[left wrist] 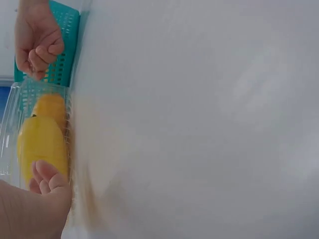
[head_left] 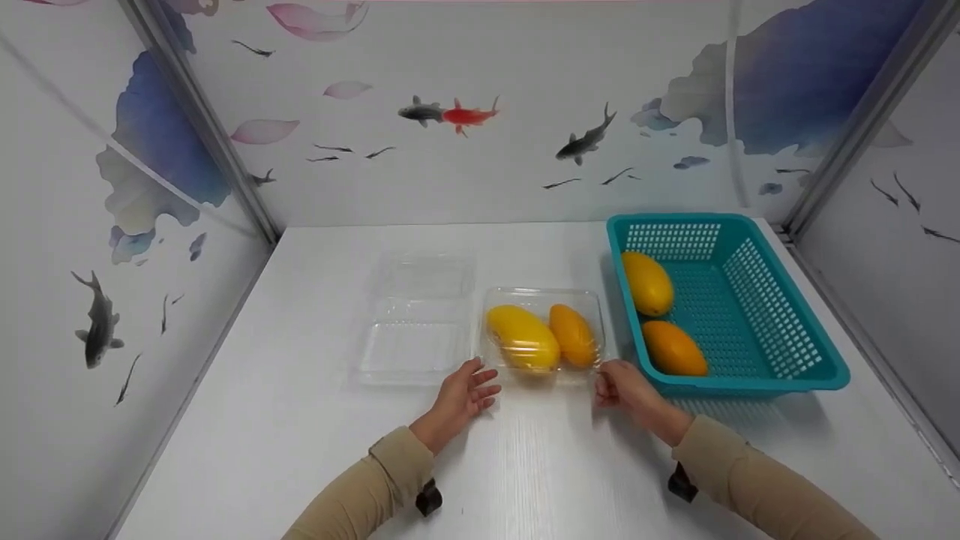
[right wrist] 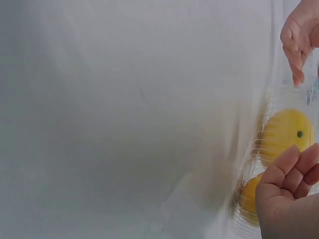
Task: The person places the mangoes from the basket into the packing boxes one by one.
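Note:
A clear plastic clamshell container holds two mangoes, a larger yellow mango on the left and a smaller orange mango beside it. The lid lies over the fruit. At the container's front left corner is my left hand, its fingers loosely spread and fingertips right at the edge. My right hand is at the front right corner with curled fingers. In the left wrist view the right hand shows its folded fingers close over the container's end. Neither hand grips a mango.
Right of the container stands a teal plastic basket with a mango at its back left and another mango at its front left. A second clear clamshell lies open to the left. Printed wall panels border the white table.

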`<control>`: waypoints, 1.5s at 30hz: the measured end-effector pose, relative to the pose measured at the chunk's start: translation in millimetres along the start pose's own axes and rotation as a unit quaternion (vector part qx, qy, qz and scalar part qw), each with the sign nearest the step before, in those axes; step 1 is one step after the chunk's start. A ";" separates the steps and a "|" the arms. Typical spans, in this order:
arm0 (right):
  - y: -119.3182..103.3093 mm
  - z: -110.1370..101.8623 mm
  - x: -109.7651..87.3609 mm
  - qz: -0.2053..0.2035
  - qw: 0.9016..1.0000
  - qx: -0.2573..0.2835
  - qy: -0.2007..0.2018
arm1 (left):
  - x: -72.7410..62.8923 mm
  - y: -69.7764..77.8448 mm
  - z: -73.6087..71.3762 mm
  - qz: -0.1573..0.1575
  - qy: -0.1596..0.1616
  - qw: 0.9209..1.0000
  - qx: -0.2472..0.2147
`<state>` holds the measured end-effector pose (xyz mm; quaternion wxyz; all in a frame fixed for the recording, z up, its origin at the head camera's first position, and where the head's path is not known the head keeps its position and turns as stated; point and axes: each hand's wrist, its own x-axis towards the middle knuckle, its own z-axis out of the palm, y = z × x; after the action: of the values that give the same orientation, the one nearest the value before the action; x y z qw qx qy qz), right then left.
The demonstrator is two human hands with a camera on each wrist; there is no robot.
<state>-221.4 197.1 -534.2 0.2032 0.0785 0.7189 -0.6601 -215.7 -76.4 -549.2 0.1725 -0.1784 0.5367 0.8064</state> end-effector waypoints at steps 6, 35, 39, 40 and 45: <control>1.2 0.2 0.1 -0.003 1.000 -0.001 0.005 | 4.3 2.6 9.4 0.014 0.051 0.998 -0.017; 2.2 2.3 2.2 -0.010 1.000 -0.002 0.026 | 12.1 0.6 16.8 0.050 0.083 0.995 -0.004; 2.3 2.4 2.2 -0.010 1.000 0.002 0.021 | 11.1 0.3 16.4 0.056 0.080 0.995 -0.002; 2.5 2.4 2.1 -0.012 1.000 0.003 0.019 | 10.8 0.4 16.3 0.056 0.079 0.995 0.000; 3.4 2.4 0.2 -0.025 1.000 -0.001 0.005 | 10.2 -0.1 15.6 0.067 0.065 0.996 0.002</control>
<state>-219.8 195.1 -537.5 0.1829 0.0642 0.7223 -0.6639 -226.1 -61.0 -548.5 0.0829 -0.1940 0.5590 0.8019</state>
